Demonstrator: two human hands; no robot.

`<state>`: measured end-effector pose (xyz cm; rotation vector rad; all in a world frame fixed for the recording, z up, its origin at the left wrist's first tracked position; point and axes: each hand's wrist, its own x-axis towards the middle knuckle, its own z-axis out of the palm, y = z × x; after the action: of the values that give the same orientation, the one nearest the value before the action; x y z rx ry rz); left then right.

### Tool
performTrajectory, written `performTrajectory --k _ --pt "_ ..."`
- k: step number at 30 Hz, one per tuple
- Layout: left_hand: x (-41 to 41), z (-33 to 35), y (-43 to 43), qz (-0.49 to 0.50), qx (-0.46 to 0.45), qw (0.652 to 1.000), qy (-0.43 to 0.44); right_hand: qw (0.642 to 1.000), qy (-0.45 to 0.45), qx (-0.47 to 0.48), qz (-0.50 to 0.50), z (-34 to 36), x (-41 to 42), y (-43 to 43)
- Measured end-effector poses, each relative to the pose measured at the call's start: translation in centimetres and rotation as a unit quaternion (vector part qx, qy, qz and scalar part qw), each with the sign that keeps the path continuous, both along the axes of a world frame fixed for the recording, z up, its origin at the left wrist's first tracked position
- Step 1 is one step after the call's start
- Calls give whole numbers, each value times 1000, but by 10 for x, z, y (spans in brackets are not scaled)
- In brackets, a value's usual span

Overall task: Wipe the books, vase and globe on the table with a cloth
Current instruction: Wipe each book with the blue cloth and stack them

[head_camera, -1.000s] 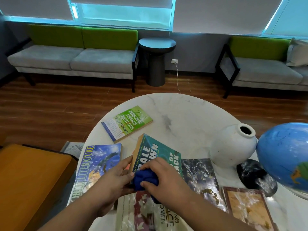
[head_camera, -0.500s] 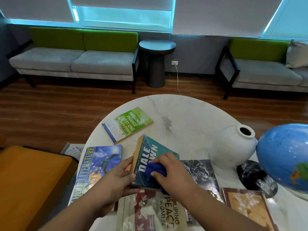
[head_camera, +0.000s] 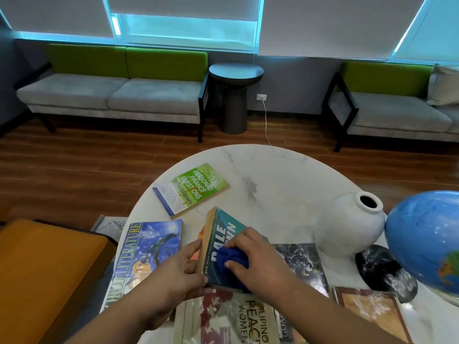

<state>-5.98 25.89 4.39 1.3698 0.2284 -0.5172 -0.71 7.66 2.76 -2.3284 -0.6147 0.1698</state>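
A teal paperback (head_camera: 218, 234) is propped at a tilt over other books on the round white marble table (head_camera: 280, 180). My left hand (head_camera: 178, 271) grips its left edge and spine. My right hand (head_camera: 255, 259) presses a bunched dark blue cloth (head_camera: 229, 260) onto its cover. Flat around it lie a green finance book (head_camera: 193, 188), a blue literature book (head_camera: 146, 252), a dark marbled book (head_camera: 301, 264), a peace women book (head_camera: 231, 319) and a brown book (head_camera: 367, 311). A white vase (head_camera: 347, 229) and a blue globe (head_camera: 424, 239) stand at the right.
An orange seat (head_camera: 42, 276) sits at the lower left beside the table. A black marbled disc (head_camera: 382, 271) lies under the globe. Sofas with green backs (head_camera: 124, 93) and a dark round side table (head_camera: 234, 95) stand across the wooden floor.
My right hand slid the cloth up the teal cover from its lower edge, then back a little toward me. My left hand has kept hold of the book's left edge.
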Motion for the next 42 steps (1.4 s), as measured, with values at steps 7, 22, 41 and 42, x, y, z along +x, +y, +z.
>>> performTrajectory --k 7,22,41,42 --pt "1 -3 2 2 36 999 0 999 -19 27 -10 5 12 9" --pt "-1 2 -6 10 80 997 -7 993 -48 40 -99 19 48 8" --pt "-2 -13 0 44 82 996 -5 967 72 -65 -234 -30 46 -37" --pt "-1 -13 0 43 83 996 -3 970 69 -53 -229 -28 40 -32"
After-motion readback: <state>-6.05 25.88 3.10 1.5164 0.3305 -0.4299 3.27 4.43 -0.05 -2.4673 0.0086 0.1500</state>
